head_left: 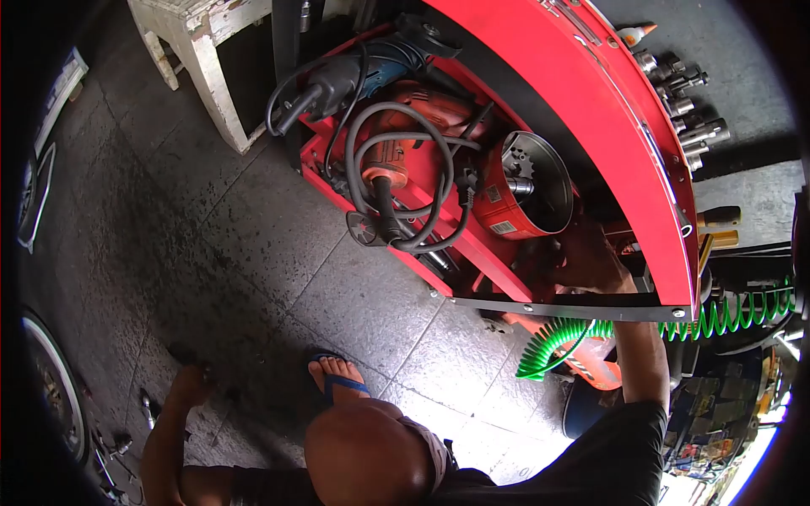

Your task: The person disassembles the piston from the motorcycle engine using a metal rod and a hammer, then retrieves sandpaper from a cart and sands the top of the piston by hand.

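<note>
My right hand (588, 255) reaches into the lower shelf of a red tool cart (582, 110), beside a round red tin (515, 209). Its fingers are lost in shadow, so I cannot tell what they touch. The tin holds metal parts, among them a socket (521, 185). Left of the tin lie a red power tool (388, 160) with a coiled grey cable (443, 185) and a blue-and-black power tool (337, 84). My left hand (194, 384) hangs over the dark floor at the left; its fingers are too dark to make out.
Several sockets (696, 131) and screwdrivers (721, 217) lie on the cart's top. A green coiled air hose (557, 341) hangs by its near corner. A worn white stool (207, 67) stands at the upper left. A wheel (55, 379) and loose tools (148, 411) are at the left.
</note>
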The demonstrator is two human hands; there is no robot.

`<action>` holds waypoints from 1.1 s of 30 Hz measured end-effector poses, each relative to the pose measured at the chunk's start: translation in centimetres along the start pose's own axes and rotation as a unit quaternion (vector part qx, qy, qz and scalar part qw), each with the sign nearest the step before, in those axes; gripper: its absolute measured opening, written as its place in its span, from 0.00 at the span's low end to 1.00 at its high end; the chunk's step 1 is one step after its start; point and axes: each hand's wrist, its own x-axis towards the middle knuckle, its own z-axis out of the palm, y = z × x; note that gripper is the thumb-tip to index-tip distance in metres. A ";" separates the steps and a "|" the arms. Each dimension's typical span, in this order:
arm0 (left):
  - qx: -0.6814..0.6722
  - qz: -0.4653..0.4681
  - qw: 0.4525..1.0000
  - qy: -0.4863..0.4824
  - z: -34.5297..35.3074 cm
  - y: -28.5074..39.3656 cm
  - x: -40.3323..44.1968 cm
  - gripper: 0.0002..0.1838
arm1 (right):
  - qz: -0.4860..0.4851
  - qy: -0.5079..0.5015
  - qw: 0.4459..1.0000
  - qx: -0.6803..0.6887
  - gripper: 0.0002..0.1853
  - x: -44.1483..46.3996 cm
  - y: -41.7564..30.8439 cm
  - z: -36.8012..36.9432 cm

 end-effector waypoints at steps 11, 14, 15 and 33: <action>-0.004 -0.060 0.998 -0.021 0.1 0.1 -0.7 0.30 | -0.029 0.002 1.000 -0.005 0.12 1.3 -1.0 0.4; 0.008 -0.058 0.998 -0.017 0.4 -0.2 -0.5 0.31 | -0.035 0.005 0.999 -0.008 0.12 1.6 -1.1 0.3; 0.016 -0.058 0.998 -0.011 0.4 -0.2 -0.5 0.32 | -0.036 0.007 0.999 -0.008 0.12 1.7 -1.1 0.2; 0.003 -0.065 0.998 -0.003 -1.0 1.9 0.6 0.27 | -0.092 0.013 0.992 -0.090 0.13 0.3 -1.9 -1.1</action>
